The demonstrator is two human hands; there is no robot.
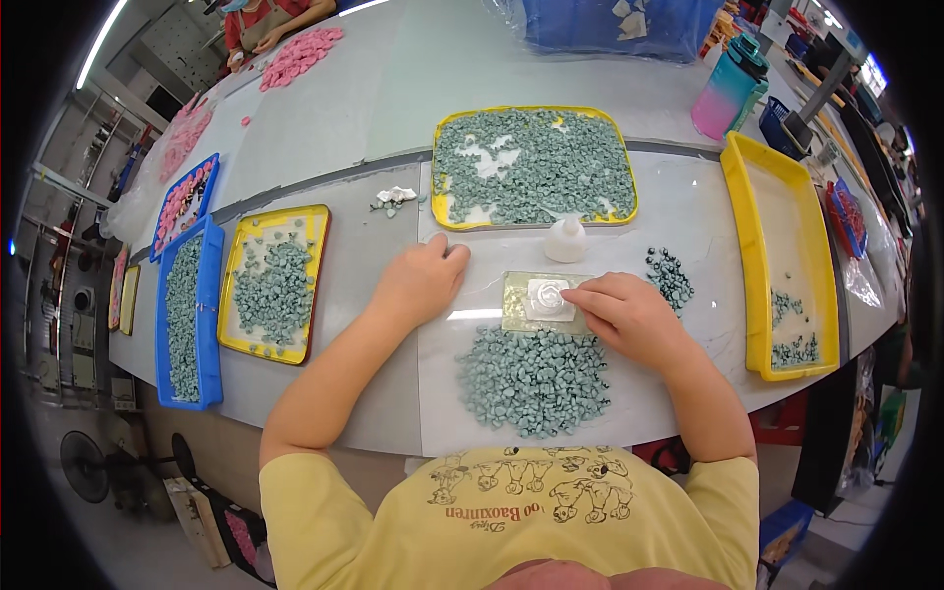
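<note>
My right hand (pixel 624 310) is pinched, with its fingertips at the right edge of a small white square (pixel 537 313) that carries a shiny round blob. Whatever sits between those fingertips is too small to make out. Under the square lies a flat, pale green plate (pixel 514 287). On the table left of the plate rests my left hand (pixel 421 280), its fingers curled; what they hold, if anything, is hidden. A white squeeze bottle (pixel 565 242) stands just behind the plate. Nearer my body is a heap of small grey-green pieces (pixel 534 382).
Beyond the bottle, a yellow-rimmed tray (pixel 536 222) holds many green pieces. Darker pieces (pixel 669 280) lie right of my hand, before a yellow bin (pixel 752 256). At left are another yellow tray (pixel 323 258) and a blue bin (pixel 208 324). A drink bottle (pixel 730 88) stands at back right.
</note>
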